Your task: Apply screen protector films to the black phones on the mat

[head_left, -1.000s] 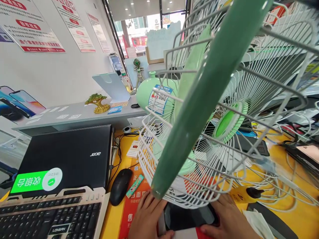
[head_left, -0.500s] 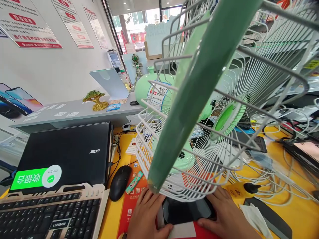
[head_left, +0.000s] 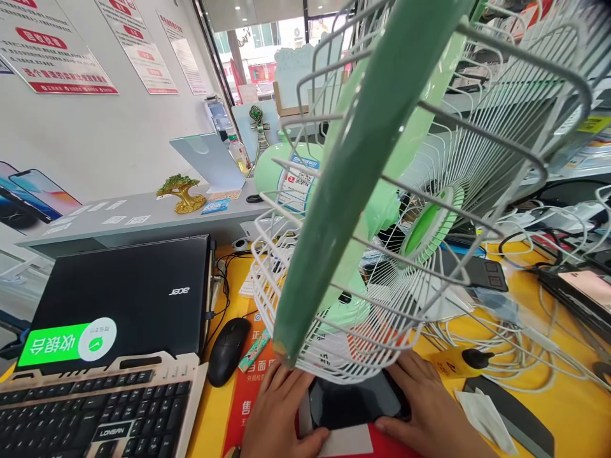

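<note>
A black phone (head_left: 356, 402), screen up, lies on the red printed mat (head_left: 233, 425) at the bottom middle. My left hand (head_left: 281, 410) holds its left side, fingers stretched forward and thumb at the near left corner. My right hand (head_left: 422, 407) grips the right side, with its thumb on the near right corner. A white strip (head_left: 344, 441) lies just below the phone. The green fan (head_left: 341, 178) with a wire cage rises close in front of my hands. Its cage hides the phone's far edge and some fingertips.
At left stand a laptop (head_left: 124, 292), a keyboard (head_left: 143, 410) and a black mouse (head_left: 229, 352). A yellow bottle (head_left: 453, 363), a white tissue (head_left: 484, 420) and a dark grey flat piece (head_left: 520, 416) lie right of my hands, near tangled white cables (head_left: 520, 346).
The fan appears shifted slightly to the left, and more of its sticker shows. Both hands stay around the phone with almost the same finger placement.
</note>
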### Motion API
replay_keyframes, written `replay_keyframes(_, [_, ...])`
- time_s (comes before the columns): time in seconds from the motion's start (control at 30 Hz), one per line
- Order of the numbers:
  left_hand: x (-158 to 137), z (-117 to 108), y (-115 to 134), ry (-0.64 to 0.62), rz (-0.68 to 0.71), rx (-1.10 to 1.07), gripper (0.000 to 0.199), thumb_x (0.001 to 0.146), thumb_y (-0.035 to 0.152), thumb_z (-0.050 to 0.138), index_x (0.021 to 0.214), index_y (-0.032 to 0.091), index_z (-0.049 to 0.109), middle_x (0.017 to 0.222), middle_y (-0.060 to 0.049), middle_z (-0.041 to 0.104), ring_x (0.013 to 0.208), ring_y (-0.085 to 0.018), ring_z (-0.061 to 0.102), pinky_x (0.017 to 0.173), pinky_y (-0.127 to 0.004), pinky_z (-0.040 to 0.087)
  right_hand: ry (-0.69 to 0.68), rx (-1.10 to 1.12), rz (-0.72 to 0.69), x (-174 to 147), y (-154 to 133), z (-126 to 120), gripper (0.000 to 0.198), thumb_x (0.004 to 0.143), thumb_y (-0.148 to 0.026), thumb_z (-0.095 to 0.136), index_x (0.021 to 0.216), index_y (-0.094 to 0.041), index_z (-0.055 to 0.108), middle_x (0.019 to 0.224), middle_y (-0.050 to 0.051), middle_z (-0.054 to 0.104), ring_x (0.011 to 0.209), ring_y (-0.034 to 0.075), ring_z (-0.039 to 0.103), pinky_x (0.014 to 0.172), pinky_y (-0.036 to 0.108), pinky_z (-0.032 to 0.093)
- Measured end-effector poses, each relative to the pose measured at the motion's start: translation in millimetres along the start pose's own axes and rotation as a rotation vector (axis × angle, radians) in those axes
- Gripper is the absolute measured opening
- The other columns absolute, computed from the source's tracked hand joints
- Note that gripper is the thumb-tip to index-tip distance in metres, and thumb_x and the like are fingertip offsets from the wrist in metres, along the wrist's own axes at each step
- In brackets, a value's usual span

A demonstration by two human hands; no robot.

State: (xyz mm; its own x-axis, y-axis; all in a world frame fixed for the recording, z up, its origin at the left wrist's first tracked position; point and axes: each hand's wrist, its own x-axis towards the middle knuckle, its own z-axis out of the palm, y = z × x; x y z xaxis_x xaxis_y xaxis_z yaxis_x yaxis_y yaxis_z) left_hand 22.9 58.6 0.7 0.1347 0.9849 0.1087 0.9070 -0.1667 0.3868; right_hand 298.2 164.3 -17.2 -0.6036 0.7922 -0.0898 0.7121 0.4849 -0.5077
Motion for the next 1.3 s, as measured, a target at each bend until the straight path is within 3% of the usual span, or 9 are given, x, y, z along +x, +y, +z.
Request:
replay_keyframes(0.3, [-4,5,-5,0.010,0.038,0.067,0.085,0.064,0.021,0.073,0.145,0.025,0.047,0.137,-0.006,0.065,0.119,-0.031,0.064,0.105,-0.052,0.051,-0.032,-0.026,0.011,-2,0,1,0.083,0.073,-0.046,0.076,0.149,-0.026,0.049,0.154,0.011,0.045,0.141,0.037,0.038,0.116,0.054,0.032])
replay_keyframes(0.53, [-6,8,-7,-0.043,0.004,0.101,0.083,0.065,0.024,0.075,0.144,0.027,0.051,0.138,-0.006,0.064,0.116,-0.032,0.067,0.087,-0.043,0.061,-0.050,-0.035,0.011,-3,-2,-3,0.083,0.075,-0.044,0.074,0.151,-0.023,0.047,0.154,0.012,0.044,0.141,0.037,0.039,0.117,0.053,0.033])
replay_keyframes(0.7, [-9,13,-12,-0.104,-0.007,0.072,0.074,0.070,0.024,0.075,0.140,0.035,0.055,0.144,-0.002,0.059,0.119,-0.028,0.066,0.092,-0.041,0.060,-0.024,-0.048,0.005,-5,0,1,0.081,0.075,-0.043,0.073,0.150,-0.022,0.048,0.154,0.013,0.044,0.141,0.038,0.039,0.116,0.056,0.034])
replay_keyframes(0.9, [-7,14,-12,-0.166,-0.051,0.063,0.069,0.071,0.028,0.076,0.137,0.034,0.059,0.144,-0.004,0.058,0.123,-0.034,0.063,0.099,-0.051,0.056,-0.011,-0.074,-0.029,-6,3,2,0.078,0.076,-0.045,0.073,0.147,-0.023,0.051,0.152,0.013,0.047,0.140,0.038,0.041,0.114,0.058,0.036])
replay_keyframes(1.17, [-11,18,-16,-0.238,-0.103,0.044,0.073,0.077,0.033,0.072,0.146,0.034,0.050,0.149,-0.002,0.052,0.121,-0.031,0.064,0.104,-0.050,0.054,0.062,-0.087,-0.079,-5,2,2,0.069,0.074,-0.040,0.072,0.140,-0.022,0.057,0.146,0.015,0.052,0.133,0.040,0.049,0.106,0.059,0.045])
replay_keyframes(1.3, [-14,20,-18,-0.198,-0.079,0.073,0.075,0.076,0.032,0.072,0.147,0.034,0.048,0.150,-0.001,0.051,0.129,-0.031,0.059,0.103,-0.047,0.055,0.107,-0.116,-0.118,-5,3,4,0.066,0.073,-0.042,0.073,0.135,-0.021,0.060,0.139,0.017,0.056,0.128,0.040,0.053,0.102,0.059,0.048])
